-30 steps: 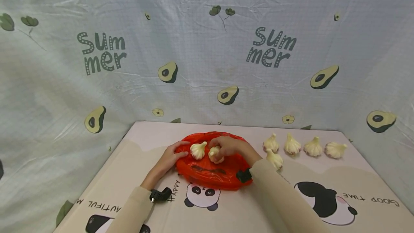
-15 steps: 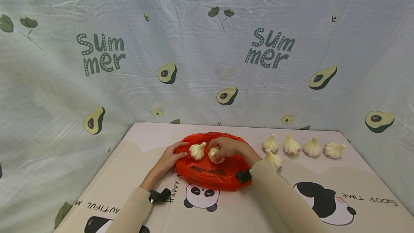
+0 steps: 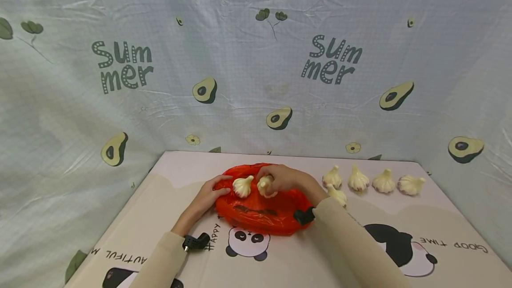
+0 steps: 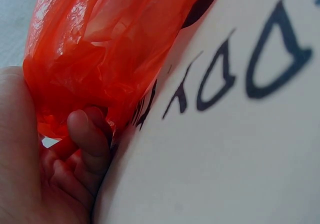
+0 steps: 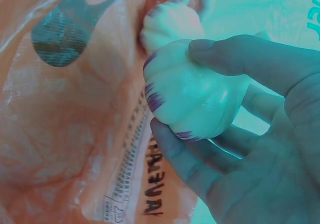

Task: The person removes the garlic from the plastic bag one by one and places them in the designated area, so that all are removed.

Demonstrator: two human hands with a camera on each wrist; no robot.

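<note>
Right wrist: held garlic bulb [image 5: 192, 96] pale, ribbed, purple-streaked

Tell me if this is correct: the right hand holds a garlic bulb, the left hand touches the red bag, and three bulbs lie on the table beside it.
The count is wrong: the head view shows five garlic bulbs, not three, on the table. The rest is right.

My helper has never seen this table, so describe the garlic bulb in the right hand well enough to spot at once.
Start at the patterned table, where a red plastic bag lies. Two pale garlic bulbs show over it; look for the bulb on the right. The right hand grips it, while the bulb on the left is in nobody's grip.
</note>
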